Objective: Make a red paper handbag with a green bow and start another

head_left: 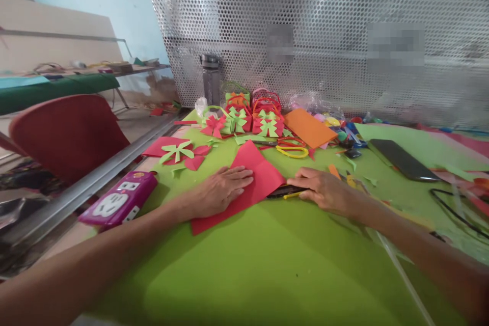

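A folded sheet of red paper (256, 175) lies at an angle on the green table covering. My left hand (223, 188) rests on its left part, palm down with fingers extended. At the paper's right edge, my right hand (319, 187) is closed on a long, dark tool with a yellow strip (284, 191). Its far end meets or goes under the paper; I cannot tell which, nor its exact kind. Just behind the paper lie scissors with yellow handles (292, 151) and scissors with red handles (290, 141).
Small red and green paper bags with bows (267, 123) stand at the back, beside a bottle (211, 79). An orange sheet (310, 128) lies behind my right hand. A purple power strip (120, 198) is at left, a dark phone (403, 159) at right. Perforated metal (324, 0) closes the back.
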Action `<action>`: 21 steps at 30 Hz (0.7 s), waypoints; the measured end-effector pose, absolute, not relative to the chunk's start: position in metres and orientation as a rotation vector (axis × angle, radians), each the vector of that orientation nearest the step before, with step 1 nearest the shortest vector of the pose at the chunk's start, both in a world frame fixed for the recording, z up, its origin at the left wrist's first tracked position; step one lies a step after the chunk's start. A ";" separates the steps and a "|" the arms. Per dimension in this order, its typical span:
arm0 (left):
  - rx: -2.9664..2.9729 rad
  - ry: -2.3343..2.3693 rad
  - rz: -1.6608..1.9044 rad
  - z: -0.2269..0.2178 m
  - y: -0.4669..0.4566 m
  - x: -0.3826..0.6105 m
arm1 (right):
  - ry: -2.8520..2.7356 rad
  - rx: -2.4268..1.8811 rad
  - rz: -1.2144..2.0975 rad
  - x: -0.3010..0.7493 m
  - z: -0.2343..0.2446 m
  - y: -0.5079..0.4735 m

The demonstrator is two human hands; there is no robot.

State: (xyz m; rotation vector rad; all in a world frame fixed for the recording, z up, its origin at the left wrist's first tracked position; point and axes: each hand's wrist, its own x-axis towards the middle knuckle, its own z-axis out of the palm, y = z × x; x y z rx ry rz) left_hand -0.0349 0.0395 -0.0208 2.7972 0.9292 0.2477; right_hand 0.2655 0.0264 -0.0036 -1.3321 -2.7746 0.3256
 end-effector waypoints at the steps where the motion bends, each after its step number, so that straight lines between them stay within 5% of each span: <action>1: 2.797 0.929 0.247 -0.021 0.039 -0.035 | -2.771 -1.330 0.326 0.265 -0.004 0.026; 21: 2.830 0.913 0.233 -0.024 0.040 -0.035 | -2.790 -1.295 0.351 0.256 -0.005 0.020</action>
